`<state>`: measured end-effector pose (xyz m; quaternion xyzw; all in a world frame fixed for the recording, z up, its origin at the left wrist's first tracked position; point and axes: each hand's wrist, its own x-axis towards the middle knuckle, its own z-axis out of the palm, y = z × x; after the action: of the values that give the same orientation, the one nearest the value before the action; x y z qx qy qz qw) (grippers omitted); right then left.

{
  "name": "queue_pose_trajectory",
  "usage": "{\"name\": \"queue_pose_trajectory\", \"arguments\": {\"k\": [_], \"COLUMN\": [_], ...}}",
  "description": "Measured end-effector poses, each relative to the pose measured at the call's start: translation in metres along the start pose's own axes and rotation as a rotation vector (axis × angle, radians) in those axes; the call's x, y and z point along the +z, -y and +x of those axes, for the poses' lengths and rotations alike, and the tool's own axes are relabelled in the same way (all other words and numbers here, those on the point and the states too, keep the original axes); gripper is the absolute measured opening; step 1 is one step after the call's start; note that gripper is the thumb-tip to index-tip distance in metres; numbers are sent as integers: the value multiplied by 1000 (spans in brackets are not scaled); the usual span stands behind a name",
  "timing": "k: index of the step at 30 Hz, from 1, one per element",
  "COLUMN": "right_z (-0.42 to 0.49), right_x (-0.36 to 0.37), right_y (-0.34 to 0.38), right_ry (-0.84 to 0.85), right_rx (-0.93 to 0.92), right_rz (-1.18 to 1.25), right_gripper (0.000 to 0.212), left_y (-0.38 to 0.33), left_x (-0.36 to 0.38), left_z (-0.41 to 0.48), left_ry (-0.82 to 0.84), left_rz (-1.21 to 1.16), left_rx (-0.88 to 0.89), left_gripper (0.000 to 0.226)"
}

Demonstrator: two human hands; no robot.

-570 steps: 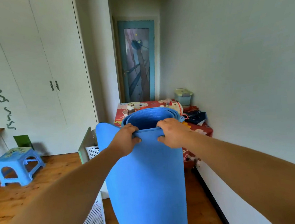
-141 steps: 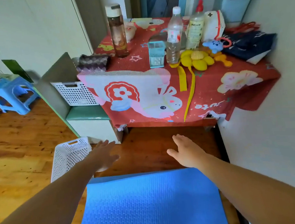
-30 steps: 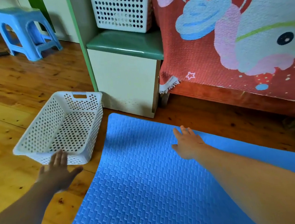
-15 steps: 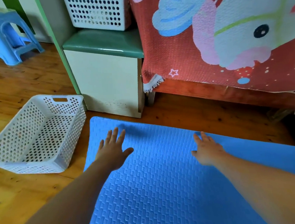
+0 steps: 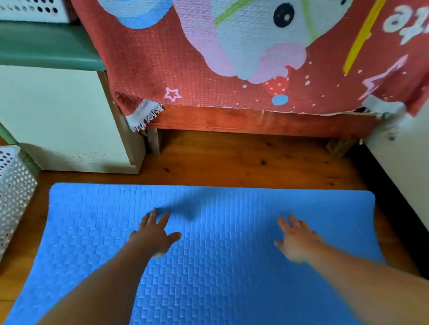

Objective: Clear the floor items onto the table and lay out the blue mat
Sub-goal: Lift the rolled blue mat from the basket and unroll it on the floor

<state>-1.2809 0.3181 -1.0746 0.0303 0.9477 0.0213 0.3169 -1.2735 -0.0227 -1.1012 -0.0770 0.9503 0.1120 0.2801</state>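
Blue mat (image 5: 215,252) is unrolled on the wood floor (image 5: 234,160) in front of the cloth-draped counter (image 5: 256,118), both hands flat on it, left hand (image 5: 154,237) and right hand (image 5: 298,241), fingers spread, gripping nothing. Looks like final smoothing; next, press the far corners flat. White basket (image 5: 3,199) beside it seems empty

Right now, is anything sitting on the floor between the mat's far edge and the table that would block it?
Nothing visible: bare wood floor lies beyond the blue mat. The white basket stands off its left side.
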Motion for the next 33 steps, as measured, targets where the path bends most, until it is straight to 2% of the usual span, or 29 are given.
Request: {"name": "queue_pose_trajectory", "arguments": {"k": [3,9,21,25,28,33], "right_z": [7,10,-21,-50,-84,-163], "right_x": [18,10,-47,-78,-119,-246], "right_y": [-12,-9,8,8,7,7], "right_ry": [21,-76,-154,-168,-208,-384], "right_rx": [5,-39,-142,-159,-177,-258], "right_rz": [29,93,114,109,119,136], "right_gripper": [74,80,78,78,77,77], "left_y": [-4,-2,-6,-18,-24,-50], "left_x": [15,8,-45,-80,-127,-256], "left_z": [6,5,-34,-62,-92,-159], "left_ry": [21,-90,-12,-5,-58,-191], "left_rz": [40,89,87,80,71,86], "left_rx": [-14,15,46,55,73,149], "left_gripper": [78,80,80,79,79,74]}}
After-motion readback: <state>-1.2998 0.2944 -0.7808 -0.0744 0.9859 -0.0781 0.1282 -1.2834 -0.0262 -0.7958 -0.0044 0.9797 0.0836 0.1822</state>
